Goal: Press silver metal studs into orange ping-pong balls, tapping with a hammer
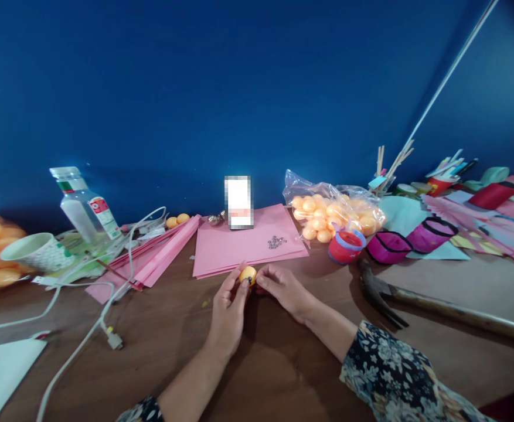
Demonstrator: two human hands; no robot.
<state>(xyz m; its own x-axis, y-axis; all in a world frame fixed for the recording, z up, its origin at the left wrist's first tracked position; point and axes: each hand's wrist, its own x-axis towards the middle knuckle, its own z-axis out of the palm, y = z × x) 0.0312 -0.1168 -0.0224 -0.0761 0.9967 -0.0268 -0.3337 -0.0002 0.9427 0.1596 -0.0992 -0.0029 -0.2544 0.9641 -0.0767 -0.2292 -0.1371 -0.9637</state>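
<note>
My left hand pinches a small orange ball between thumb and fingers, just above the brown table. My right hand meets it from the right, its fingertips closed against the ball's side. Both hands hover at the near edge of a stack of pink paper sheets. A little pile of small metal pieces lies on that paper. Whether the right fingers also hold a tiny piece is too small to tell.
A plastic bag of orange balls and a red cup sit to the right, with a hammer nearer me. A bottle, a patterned cup, white cables and more pink sheets lie left. Coloured paper crafts crowd the far right.
</note>
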